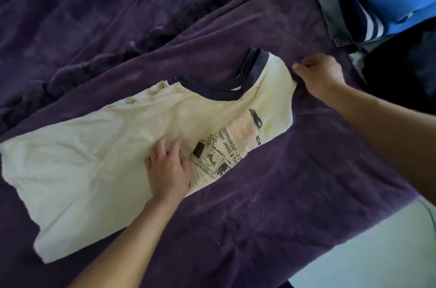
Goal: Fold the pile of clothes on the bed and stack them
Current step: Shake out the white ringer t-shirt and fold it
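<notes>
Left hand (168, 169) flat on cream T-shirt (94, 146)

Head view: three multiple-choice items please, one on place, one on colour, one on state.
1. Where is the left hand?
A. Flat on the T-shirt, beside its print
B. On a pillow
C. In the air

2. What colour is the T-shirt's collar?
A. Red
B. Navy
C. Green

3. What is the right hand doing?
A. Lying flat and open
B. Pinching the T-shirt's edge near the collar
C. Holding a hanger

Answers:
1 A, its fingers lie spread on the cream cloth.
2 B, a dark blue band rims the neck.
3 B, its fingers curl round the cloth.
</notes>
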`<state>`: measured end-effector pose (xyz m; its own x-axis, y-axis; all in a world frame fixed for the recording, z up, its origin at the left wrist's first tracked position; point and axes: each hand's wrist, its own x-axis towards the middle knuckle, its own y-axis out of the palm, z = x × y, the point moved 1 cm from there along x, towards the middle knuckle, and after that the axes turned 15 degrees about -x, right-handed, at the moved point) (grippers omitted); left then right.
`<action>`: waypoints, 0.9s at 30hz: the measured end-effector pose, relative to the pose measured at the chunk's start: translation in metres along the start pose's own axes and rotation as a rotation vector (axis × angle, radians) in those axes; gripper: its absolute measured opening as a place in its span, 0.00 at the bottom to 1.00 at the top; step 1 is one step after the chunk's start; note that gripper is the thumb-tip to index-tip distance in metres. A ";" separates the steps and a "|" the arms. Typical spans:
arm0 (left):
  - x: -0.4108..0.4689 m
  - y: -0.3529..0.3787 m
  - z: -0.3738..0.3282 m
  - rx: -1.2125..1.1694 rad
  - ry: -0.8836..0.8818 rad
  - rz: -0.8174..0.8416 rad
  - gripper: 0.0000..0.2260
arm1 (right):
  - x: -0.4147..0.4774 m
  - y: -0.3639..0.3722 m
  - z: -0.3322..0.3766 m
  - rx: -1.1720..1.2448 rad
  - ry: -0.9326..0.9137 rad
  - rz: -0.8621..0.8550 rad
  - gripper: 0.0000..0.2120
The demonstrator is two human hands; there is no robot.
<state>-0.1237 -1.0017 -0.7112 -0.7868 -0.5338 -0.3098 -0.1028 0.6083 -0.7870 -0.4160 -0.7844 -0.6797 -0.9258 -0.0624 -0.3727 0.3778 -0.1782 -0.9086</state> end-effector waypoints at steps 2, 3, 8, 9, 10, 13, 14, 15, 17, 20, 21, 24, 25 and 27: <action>0.021 -0.004 -0.027 -0.136 0.119 -0.038 0.12 | -0.020 0.008 -0.019 0.344 0.121 0.029 0.17; 0.036 -0.005 -0.045 -0.209 0.171 -0.030 0.11 | -0.034 0.014 -0.029 0.517 0.185 0.071 0.17; 0.124 0.012 -0.136 -0.470 0.118 0.205 0.14 | -0.085 0.044 -0.053 0.655 0.156 0.397 0.08; 0.136 0.019 -0.149 -0.481 0.083 0.258 0.14 | -0.088 0.046 -0.053 0.677 0.123 0.394 0.10; 0.146 0.024 -0.159 -0.483 0.064 0.293 0.11 | -0.090 0.045 -0.053 0.737 0.108 0.362 0.12; 0.167 0.031 -0.173 -0.559 0.071 0.281 0.11 | -0.090 0.037 -0.060 0.962 0.096 0.245 0.09; 0.173 0.030 -0.173 -0.569 0.092 0.231 0.12 | -0.090 0.036 -0.065 0.938 0.104 0.203 0.11; 0.178 0.028 -0.174 -0.556 0.116 0.182 0.12 | -0.090 0.036 -0.071 0.792 0.102 0.156 0.13; 0.185 0.026 -0.175 -0.444 0.142 0.124 0.09 | -0.090 0.038 -0.082 0.358 0.080 0.101 0.12; 0.191 0.031 -0.183 -0.403 0.144 0.161 0.11 | -0.093 0.039 -0.086 0.201 0.127 0.096 0.16; 0.190 0.034 -0.188 -0.427 0.118 0.206 0.17 | -0.093 0.041 -0.084 0.232 0.146 0.093 0.21; 0.186 0.042 -0.202 -0.271 0.151 0.369 0.32 | -0.093 0.051 -0.071 0.271 0.180 0.139 0.34; 0.185 0.043 -0.206 -0.195 0.173 0.413 0.33 | -0.092 0.055 -0.068 0.302 0.194 0.164 0.35; 0.185 0.041 -0.215 -0.111 0.193 0.474 0.26 | -0.088 0.054 -0.065 0.373 0.240 0.213 0.32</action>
<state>-0.4044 -0.9498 -0.6861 -0.8593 -0.0730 -0.5062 0.2364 0.8210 -0.5196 -0.3131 -0.7249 -0.7083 -0.7833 0.0844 -0.6159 0.4890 -0.5281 -0.6943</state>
